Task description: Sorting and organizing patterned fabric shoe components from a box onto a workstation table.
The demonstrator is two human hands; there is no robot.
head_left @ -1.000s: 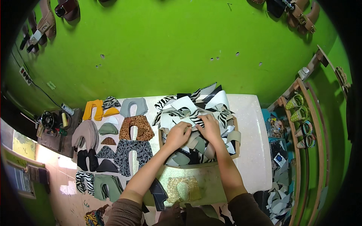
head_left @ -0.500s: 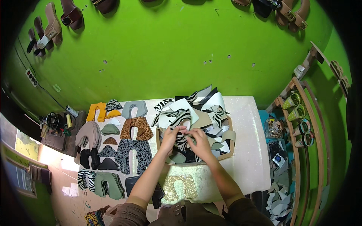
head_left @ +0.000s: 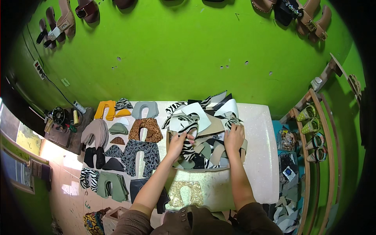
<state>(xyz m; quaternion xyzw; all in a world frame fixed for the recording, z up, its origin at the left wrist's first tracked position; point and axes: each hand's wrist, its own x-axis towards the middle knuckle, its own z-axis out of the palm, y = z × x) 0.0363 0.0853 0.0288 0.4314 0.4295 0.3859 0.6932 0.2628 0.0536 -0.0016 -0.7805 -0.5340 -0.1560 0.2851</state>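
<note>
A shallow cardboard box [head_left: 203, 170] on the white table is heaped with cut scraps of sheet material in white, grey, green, beige and zebra print. At its left side my left hand [head_left: 177, 148] is closed on a curved zebra-striped scrap [head_left: 189, 152], thumb and fingers together. My right hand [head_left: 234, 139] lies over the box's right side, fingers stretched out and slightly apart, their tips at another zebra-striped scrap [head_left: 232, 120]. A large white scrap [head_left: 200, 120] and a beige scrap [head_left: 212, 124] lie on the heap between the hands.
Stacks of arch-shaped cut pieces stand left of the box, among them a leopard-print stack [head_left: 145, 130] and a patterned grey stack [head_left: 140, 156]. A glittery gold piece [head_left: 184, 192] lies nearest me. At the right stands a wooden rack [head_left: 313, 129] with sandals.
My right hand has left the zebra-striped scrap at my left hand and moved right, to the box's right side. My left hand stays at that scrap. The view has shifted slightly.
</note>
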